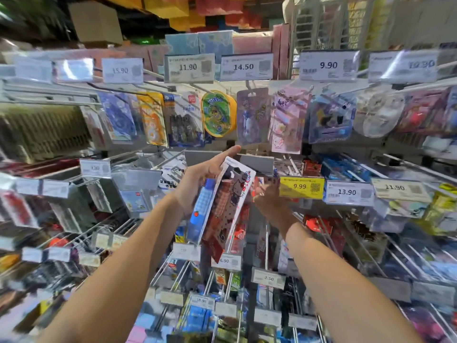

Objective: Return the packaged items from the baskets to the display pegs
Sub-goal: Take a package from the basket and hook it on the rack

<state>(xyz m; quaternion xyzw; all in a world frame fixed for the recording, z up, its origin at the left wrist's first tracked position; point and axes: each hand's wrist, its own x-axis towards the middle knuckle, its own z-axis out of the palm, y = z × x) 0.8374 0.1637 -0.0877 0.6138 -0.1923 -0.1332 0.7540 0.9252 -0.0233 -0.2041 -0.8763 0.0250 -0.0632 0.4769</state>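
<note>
one head-worn wide-angle view faces forward at the display pegs (158,76), close range. both forearms (138,243) enter at lower frame.

Hanging packs (252,117) low at twelve o'clock, yellow price tag (301,186) at three o'clock of my right hand (269,196), held packages (230,206) at its nine, open air between my forearms (138,243) at six o'clock.

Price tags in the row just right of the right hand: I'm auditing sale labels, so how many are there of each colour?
Yellow price tag, 9.99: 1
White price tags, 13.90 and 11.90: 2
Total: 3
</note>
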